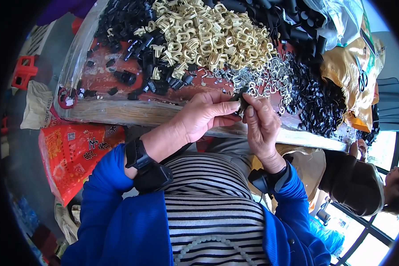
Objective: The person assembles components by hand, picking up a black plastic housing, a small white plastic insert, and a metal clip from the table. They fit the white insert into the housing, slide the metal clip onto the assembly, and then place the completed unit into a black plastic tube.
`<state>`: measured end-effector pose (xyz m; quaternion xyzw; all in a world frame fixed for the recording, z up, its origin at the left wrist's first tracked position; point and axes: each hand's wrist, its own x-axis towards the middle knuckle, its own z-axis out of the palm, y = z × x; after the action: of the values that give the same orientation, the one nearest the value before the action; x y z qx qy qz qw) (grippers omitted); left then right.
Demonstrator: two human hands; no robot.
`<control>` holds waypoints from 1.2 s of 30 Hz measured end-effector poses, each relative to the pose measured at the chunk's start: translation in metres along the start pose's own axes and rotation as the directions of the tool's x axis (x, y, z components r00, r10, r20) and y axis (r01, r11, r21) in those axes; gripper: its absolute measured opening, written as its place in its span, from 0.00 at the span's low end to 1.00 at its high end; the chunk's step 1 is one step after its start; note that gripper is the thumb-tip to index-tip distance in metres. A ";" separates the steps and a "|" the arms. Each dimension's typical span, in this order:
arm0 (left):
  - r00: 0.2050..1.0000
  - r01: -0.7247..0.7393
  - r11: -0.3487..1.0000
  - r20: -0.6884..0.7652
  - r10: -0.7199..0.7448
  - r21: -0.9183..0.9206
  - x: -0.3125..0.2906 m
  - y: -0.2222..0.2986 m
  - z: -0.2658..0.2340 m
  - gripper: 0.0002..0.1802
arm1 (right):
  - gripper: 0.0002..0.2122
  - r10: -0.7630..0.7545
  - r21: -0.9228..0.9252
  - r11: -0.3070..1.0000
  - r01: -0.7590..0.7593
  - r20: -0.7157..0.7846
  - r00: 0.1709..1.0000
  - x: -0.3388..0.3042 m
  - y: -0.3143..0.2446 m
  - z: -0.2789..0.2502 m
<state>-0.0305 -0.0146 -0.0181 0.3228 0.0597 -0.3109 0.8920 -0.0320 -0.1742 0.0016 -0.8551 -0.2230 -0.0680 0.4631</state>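
Observation:
Both my hands meet over the near edge of the table. My left hand (pixel 210 111) is closed, with thumb and fingers pinching a small black plastic part (pixel 239 98). On the part's other side, the curled fingertips of my right hand (pixel 262 123) press against it. Much of the part is hidden by the fingers. Just beyond lie a pile of small silver metal clips (pixel 270 77) and a larger heap of cream plastic U-shaped pieces (pixel 208 37). Small black plastic parts (pixel 153 62) are strewn to the left of that heap.
A pile of thin black pieces (pixel 317 97) covers the table's right side, with black tubes (pixel 292 26) behind. Scissors (pixel 362 77) rest against a tan sack (pixel 341 66). A red bag (pixel 75 155) hangs at the left. Another person (pixel 354 184) works at the right.

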 end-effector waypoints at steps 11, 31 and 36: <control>0.996 0.082 0.997 0.034 -0.083 0.006 0.004 0.004 -0.003 0.11 | 0.10 0.067 0.332 0.943 -0.027 -0.110 0.992 -0.007 0.007 0.012; 0.989 0.148 0.954 -0.014 -0.150 0.259 0.001 0.005 0.006 0.12 | 0.13 -0.164 0.225 0.961 0.164 -0.019 0.986 -0.016 0.017 -0.005; 0.994 0.107 0.944 -0.026 -0.104 0.311 0.001 0.004 0.006 0.13 | 0.10 -0.137 0.262 0.955 0.142 -0.034 0.990 -0.009 0.013 -0.010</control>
<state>-0.0280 -0.0161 -0.0109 0.4574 0.0313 -0.3620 0.8117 -0.0338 -0.1913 -0.0054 -0.7674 -0.2862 -0.0769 0.5686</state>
